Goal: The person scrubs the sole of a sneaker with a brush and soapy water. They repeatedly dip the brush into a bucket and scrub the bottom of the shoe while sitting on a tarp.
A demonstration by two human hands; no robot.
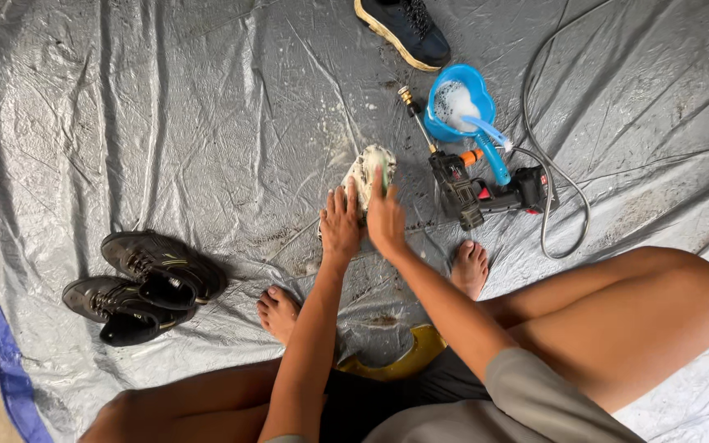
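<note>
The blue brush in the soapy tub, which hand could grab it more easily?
Probably the right hand. It is on the side of the shoe nearer the blue tub, where the brush lies. The left hand presses the shoe's other side and would have to cross over.

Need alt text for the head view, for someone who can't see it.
Both hands, left hand and right hand, press on a soapy pale shoe on a grey tarp. A blue bowl and spray gun lie beyond; black shoes sit left.

Crinkled glossy plastic tarp (166,107); sudsy pale shoe (367,168).
</note>
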